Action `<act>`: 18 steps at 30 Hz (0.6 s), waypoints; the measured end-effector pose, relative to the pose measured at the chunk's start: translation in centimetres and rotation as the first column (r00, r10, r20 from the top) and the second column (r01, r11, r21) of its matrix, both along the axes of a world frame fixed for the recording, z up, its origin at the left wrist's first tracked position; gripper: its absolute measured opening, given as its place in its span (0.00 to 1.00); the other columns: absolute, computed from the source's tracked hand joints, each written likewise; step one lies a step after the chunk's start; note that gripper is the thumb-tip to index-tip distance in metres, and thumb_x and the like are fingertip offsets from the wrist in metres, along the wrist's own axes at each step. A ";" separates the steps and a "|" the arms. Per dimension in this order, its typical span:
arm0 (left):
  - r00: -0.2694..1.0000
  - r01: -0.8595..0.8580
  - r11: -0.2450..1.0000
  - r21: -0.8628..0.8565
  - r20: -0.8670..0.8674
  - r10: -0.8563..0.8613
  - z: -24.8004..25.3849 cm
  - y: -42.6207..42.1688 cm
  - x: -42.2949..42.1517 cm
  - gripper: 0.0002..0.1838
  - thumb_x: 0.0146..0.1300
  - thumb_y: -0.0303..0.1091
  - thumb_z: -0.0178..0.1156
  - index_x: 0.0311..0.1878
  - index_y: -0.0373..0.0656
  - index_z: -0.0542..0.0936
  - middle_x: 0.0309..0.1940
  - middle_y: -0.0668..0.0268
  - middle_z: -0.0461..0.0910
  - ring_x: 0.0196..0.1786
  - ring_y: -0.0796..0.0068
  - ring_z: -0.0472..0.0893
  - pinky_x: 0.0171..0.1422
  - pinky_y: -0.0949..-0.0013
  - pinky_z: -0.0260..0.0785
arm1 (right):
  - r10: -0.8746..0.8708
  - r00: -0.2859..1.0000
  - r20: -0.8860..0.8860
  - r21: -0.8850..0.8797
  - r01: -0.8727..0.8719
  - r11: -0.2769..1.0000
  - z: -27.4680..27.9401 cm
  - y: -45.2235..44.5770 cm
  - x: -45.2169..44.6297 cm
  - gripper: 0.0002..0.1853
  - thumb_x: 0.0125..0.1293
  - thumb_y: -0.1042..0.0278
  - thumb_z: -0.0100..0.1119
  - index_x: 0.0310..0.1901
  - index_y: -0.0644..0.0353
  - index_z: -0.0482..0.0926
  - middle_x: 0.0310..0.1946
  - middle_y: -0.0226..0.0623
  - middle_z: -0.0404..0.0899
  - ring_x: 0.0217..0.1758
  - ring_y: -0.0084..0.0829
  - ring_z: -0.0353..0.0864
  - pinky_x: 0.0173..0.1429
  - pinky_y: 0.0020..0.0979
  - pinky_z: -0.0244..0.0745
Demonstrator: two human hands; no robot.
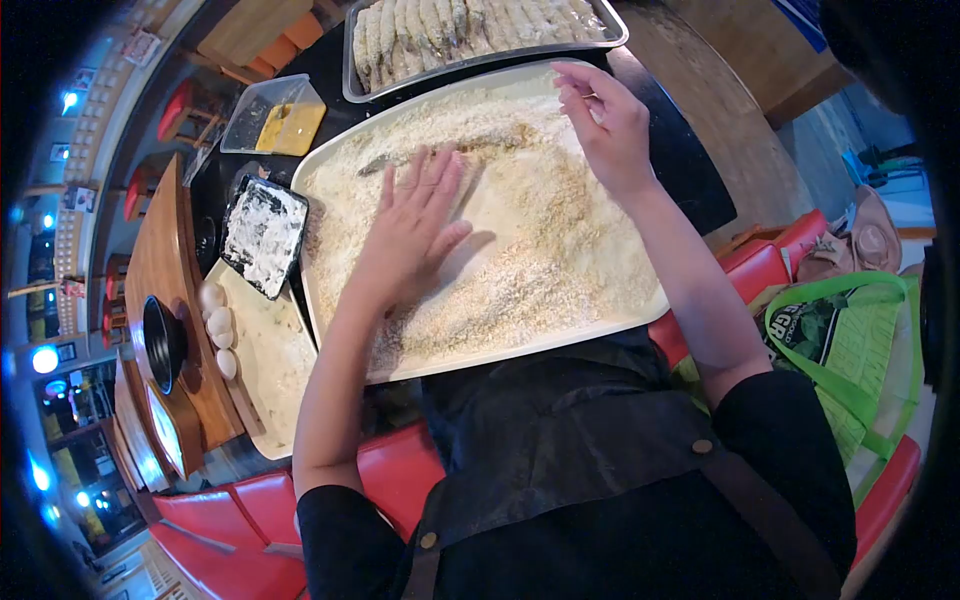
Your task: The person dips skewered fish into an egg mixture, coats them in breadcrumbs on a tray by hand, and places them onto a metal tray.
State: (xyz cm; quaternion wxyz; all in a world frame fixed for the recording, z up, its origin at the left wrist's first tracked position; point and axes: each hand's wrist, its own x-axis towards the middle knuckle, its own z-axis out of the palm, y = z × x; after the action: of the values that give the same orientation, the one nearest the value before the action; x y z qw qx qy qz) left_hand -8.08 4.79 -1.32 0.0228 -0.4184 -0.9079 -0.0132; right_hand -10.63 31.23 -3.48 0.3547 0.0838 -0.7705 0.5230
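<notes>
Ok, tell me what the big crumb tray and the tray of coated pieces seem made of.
The big crumb tray: probably plastic, its rim cream, opaque and smooth. The tray of coated pieces: likely metal, polished, given its silvery, reflective rim.

I see a passage between the two forearms, over the crumbs [570,215], once past the apron [550,440] close behind the near rim of the white tray [500,354]. The left hand [418,220], spread flat, and its forearm bar the left side; the raised right hand [600,120] guards the far right corner. Beyond, the metal tray [487,70] blocks me; leftward, the black tray [293,250] and plastic tub [243,118] crowd the rim.
</notes>
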 end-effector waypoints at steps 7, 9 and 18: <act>0.921 0.140 0.977 0.160 0.341 -0.187 0.3 2.9 3.6 0.44 0.70 0.64 0.39 0.79 0.45 0.46 0.80 0.58 0.45 0.82 0.55 0.42 0.82 0.47 0.29 | -0.009 1.000 -0.006 -0.011 0.009 1.000 -0.2 0.1 -0.1 0.10 0.68 0.71 0.59 0.49 0.60 0.82 0.39 0.41 0.84 0.37 0.31 0.85 0.43 0.30 0.81; 0.989 0.076 0.997 0.029 0.124 -0.079 -0.4 1.6 2.5 0.40 0.72 0.60 0.40 0.79 0.45 0.50 0.80 0.58 0.44 0.81 0.55 0.42 0.82 0.46 0.33 | 0.004 0.996 0.089 -0.002 -0.003 1.000 0.2 0.2 0.5 0.12 0.69 0.74 0.57 0.52 0.62 0.81 0.43 0.38 0.84 0.44 0.25 0.83 0.49 0.26 0.80; 0.980 -0.172 0.982 0.081 -0.087 0.179 -0.2 -2.0 -0.2 0.37 0.73 0.57 0.41 0.77 0.45 0.54 0.80 0.56 0.43 0.81 0.51 0.41 0.81 0.42 0.31 | 0.005 1.000 0.023 -0.021 -0.004 1.000 0.0 -0.1 -0.1 0.10 0.68 0.72 0.58 0.49 0.60 0.82 0.41 0.40 0.84 0.37 0.30 0.85 0.44 0.28 0.81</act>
State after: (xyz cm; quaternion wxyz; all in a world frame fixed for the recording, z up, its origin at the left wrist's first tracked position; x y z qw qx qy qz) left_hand -8.30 2.80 -1.56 0.0821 -0.3356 -0.9381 -0.0248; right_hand -10.73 31.18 -3.49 0.3455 0.0758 -0.7689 0.5326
